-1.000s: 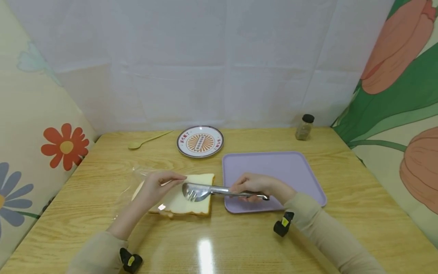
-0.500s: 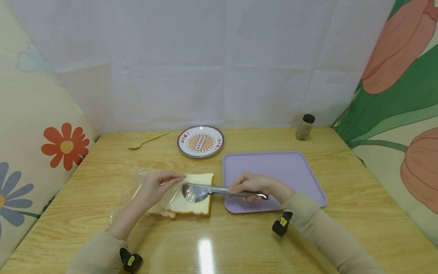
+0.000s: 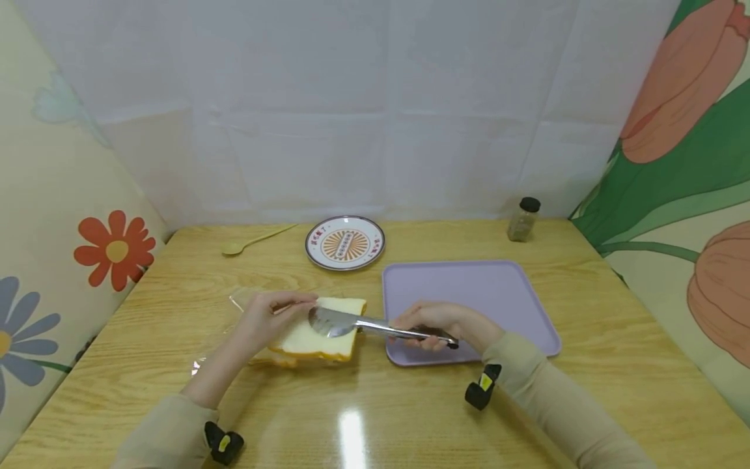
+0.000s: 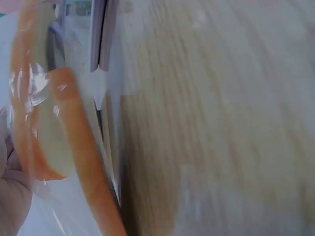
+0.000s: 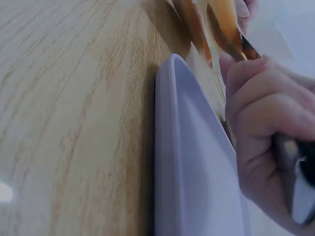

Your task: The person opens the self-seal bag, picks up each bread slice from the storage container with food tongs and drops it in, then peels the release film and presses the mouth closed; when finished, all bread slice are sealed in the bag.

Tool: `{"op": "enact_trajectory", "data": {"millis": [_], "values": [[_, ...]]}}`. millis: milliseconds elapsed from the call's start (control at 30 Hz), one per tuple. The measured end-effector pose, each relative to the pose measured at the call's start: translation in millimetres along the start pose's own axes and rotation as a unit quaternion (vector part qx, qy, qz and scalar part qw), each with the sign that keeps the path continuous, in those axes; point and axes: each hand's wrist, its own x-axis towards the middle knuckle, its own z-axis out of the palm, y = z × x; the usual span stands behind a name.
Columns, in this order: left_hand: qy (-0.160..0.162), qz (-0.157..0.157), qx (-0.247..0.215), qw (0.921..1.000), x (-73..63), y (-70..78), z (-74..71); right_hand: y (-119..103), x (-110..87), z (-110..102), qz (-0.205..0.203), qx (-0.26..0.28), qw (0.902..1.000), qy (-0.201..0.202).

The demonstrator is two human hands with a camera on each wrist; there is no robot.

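My right hand (image 3: 430, 320) grips a pair of metal tongs (image 3: 340, 322) by the handle, over the tray's left side. The tongs clasp the right part of a bread slice (image 3: 313, 344), one blade lying on top. In the left wrist view this upper slice (image 4: 51, 142) is tilted up, with a gap between it and the lower slice (image 4: 81, 132). Clear plastic bag film (image 4: 37, 91) wraps around them. My left hand (image 3: 263, 319) pinches the bag's edge with thumb and fingertips, over the bread; its palm hides the left part of the slices.
A lilac tray (image 3: 469, 280) lies right of the bread, its rim (image 5: 172, 123) close under my right hand. Behind stand a patterned plate (image 3: 346, 246), a yellow spoon (image 3: 233, 249) at left and a black-lidded jar (image 3: 521, 225) at right.
The upper slice has lifted and tilted, its front crust now showing above the bread below. The tongs have risen slightly at their tip. My left hand has stayed nearly still.
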Motion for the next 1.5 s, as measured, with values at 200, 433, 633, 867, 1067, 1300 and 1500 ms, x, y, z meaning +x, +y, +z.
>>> {"op": "enact_trajectory", "data": {"millis": [200, 433, 633, 867, 1067, 1300, 1500], "values": [[0.0, 0.009, 0.026, 0.9996, -1.9, 0.3, 1.5, -3.7, 0.7, 3.9, -0.004, -0.059, 0.9972, 0.046], [-0.019, 0.005, 0.038, 0.9991, -3.1, 0.0, 2.8, -7.5, 0.5, 7.6, -0.027, -0.137, 0.9882, 0.063], [-0.013, -0.009, 0.049, 0.9987, -2.7, -2.0, -2.5, -5.1, -7.0, 2.8, -0.017, -0.117, 0.9905, 0.071], [-0.006, -0.001, 0.045, 0.999, -0.5, -2.7, -4.8, 2.2, -17.8, -6.8, -0.01, -0.106, 0.989, 0.103], [0.009, 0.008, 0.033, 0.9994, 0.8, -4.7, 0.0, 4.2, -19.6, -4.8, -0.043, -0.167, 0.9759, 0.134], [0.059, 0.027, 0.07, 0.9954, 2.5, -3.2, 7.0, 5.3, -18.1, -1.4, -0.067, -0.151, 0.9774, 0.132], [0.046, 0.017, 0.054, 0.9973, 1.5, -1.6, 6.0, 10.8, -15.0, -0.4, -0.019, 0.009, 0.9968, 0.077]]}}
